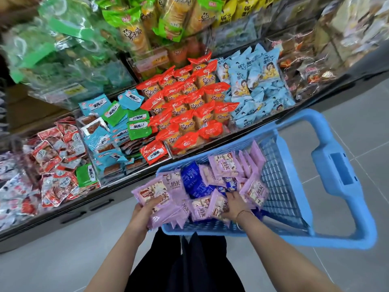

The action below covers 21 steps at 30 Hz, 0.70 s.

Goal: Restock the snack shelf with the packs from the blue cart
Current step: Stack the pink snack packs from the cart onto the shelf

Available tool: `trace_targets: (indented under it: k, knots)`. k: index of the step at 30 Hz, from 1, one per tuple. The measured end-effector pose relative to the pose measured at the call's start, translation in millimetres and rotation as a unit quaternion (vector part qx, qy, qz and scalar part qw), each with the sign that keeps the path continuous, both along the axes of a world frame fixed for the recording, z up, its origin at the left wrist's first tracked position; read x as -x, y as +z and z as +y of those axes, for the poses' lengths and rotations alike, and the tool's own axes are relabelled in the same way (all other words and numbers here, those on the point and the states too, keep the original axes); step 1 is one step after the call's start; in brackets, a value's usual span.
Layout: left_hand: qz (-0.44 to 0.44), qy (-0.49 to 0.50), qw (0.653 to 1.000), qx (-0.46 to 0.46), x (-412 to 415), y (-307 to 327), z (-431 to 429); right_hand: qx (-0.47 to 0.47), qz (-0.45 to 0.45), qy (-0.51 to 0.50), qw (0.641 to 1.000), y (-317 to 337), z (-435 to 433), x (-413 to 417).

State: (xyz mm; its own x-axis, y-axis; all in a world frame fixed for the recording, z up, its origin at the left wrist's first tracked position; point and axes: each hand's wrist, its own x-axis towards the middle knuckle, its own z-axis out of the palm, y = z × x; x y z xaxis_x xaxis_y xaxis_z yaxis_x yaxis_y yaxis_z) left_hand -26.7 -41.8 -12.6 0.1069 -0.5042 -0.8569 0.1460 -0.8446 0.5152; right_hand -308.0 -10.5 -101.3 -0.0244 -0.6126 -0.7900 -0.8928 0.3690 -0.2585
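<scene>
Left hand (145,209) grips a stack of purple packs (156,192) at the blue cart's (280,186) near-left corner. Right hand (233,205) rests fingers-down on loose packs inside it; its grip cannot be told.

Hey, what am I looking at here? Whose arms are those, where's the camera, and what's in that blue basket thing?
No machine: the grips are a person's two bare hands, filmed by one camera worn on the head, looking down. The left hand holds a stack of purple snack packs at the blue cart's near corner. The right hand reaches among more purple and dark blue packs inside; whether it grips one is unclear. Beyond stands the snack shelf, with orange-red packs and light blue packs.
</scene>
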Motion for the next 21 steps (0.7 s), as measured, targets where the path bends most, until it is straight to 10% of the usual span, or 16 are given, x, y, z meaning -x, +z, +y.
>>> trace_targets:
  k: [17, 21]
  knots:
    - [0.083, 0.119, 0.987, 0.067, 6, 35, 44, 0.030, -0.029, 0.154, 0.987, 42, -2, 18]
    - [0.080, 0.126, 0.986, 0.075, -11, 44, 50, 0.032, -0.060, 0.049, 0.996, 58, -8, 10]
